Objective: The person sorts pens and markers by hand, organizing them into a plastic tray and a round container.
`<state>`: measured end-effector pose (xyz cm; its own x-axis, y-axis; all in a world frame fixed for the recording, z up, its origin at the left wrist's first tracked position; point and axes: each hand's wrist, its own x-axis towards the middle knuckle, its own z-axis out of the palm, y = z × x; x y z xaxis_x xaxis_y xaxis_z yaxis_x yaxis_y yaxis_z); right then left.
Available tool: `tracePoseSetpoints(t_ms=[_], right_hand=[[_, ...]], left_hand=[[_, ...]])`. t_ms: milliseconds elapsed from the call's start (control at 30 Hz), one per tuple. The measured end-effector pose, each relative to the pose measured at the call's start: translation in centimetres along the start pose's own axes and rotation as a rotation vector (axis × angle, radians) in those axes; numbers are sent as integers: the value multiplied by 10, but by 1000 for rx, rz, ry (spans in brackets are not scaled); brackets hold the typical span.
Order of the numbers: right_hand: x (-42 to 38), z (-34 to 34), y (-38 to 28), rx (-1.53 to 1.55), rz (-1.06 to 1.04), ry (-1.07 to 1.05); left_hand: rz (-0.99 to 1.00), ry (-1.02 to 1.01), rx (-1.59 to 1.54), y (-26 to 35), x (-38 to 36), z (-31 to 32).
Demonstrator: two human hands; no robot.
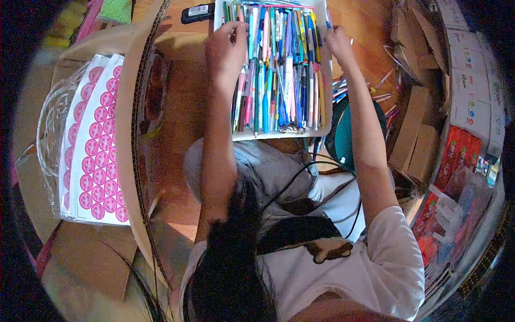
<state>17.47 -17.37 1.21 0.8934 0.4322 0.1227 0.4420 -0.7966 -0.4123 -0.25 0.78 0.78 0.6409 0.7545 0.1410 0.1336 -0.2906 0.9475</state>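
Observation:
A white tray (325,115) in front of me is packed with rows of pens and markers (289,86) in many colours. My left hand (228,48) is at the tray's upper left side, its fingers curled closed over the pens there. What it grips, if anything, is hidden. Just beyond the right rim, my right hand (339,43) is pinched closed, with a slim blue and white pen (328,20) at its fingertips.
Loose pens (383,97) lie on the wooden floor to the right, near a dark green mesh item (343,134). An open carton (131,107) with pink round stickers (99,145) stands left. Stacked boxes (464,91) line the right. A black labelled item (197,13) lies beside the tray.

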Motion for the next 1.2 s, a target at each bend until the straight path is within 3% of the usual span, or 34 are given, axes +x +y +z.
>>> tracePoseSetpoints(t_ms=[133, 233, 533, 733, 767, 867, 967, 1067, 1133, 1200], right_hand=[[3, 9, 0, -126, 4, 85], [-3, 5, -10, -305, -138, -21], [-5, 13, -10, -511, -106, 44], [-12, 10, -9, -429, -17, 19], [-16, 11, -3, -391, -54, -2], [-45, -13, -8, -260, -134, 193], [-86, -44, 23, -201, -81, 232], [-111, -71, 85, -121, 57, 174], [-106, -72, 144, -182, -50, 156], [-97, -78, 154, -91, -266, 65]], left_hand=[[-43, -38, -2, 5, -1, -2], [-38, -38, -8, 6, 0, -3], [-38, 4, -124, 14, -3, -6], [-33, -45, -53, 20, -4, -10], [-21, -32, -63, -4, 1, -2], [-26, -81, 29, 8, -4, -4], [-40, -168, 95, 13, -7, -2], [41, -121, 73, 10, -10, 4], [58, -129, 87, 17, -12, 4], [94, -131, 151, 17, -11, 2]])
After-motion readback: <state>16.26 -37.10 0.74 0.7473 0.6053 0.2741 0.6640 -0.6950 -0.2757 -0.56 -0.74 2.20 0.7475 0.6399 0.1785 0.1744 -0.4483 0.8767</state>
